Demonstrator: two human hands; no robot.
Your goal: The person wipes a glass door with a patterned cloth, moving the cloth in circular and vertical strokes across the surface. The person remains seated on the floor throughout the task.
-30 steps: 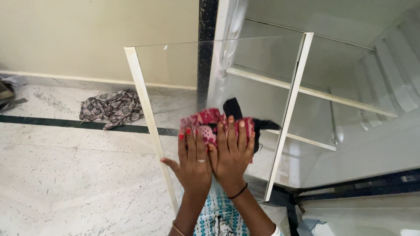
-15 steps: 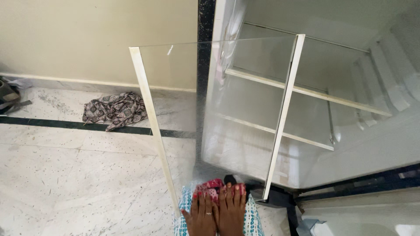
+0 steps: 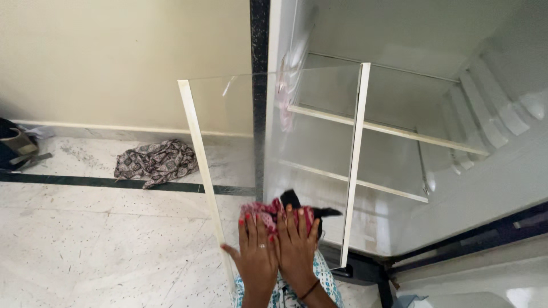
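Since half a second ago both hands and the cloth have climbed from the bottom edge of the glass shelf (image 3: pixel 274 142) to its lower third, and the view has tilted slightly so the shelf sits a little lower in the picture.

Left to right: a dark bag (image 3: pixel 14 149) lies at the far left by the wall, a patterned rag (image 3: pixel 155 163) lies on the speckled floor (image 3: pixel 85 239) across a dark stripe, and the shelf stands upright in front of the open fridge (image 3: pixel 456 114), cream strips along both its side edges.

The left hand (image 3: pixel 256 251) lies flat on the near face of the glass, fingers spread and extended, thumb out toward the left strip. The right hand (image 3: pixel 297 246) lies touching it, fingers likewise extended. Neither hand closes on anything; both press the red and black cloth (image 3: pixel 285 212), which is bunched under and just beyond the fingertips, against the pane.

To wipe well, judging from this pose: keep even palm pressure, work in overlapping strokes from strip to strip, keep the shelf's lower edge braced so it does not tip, and turn the cloth to a fresh face as it loads
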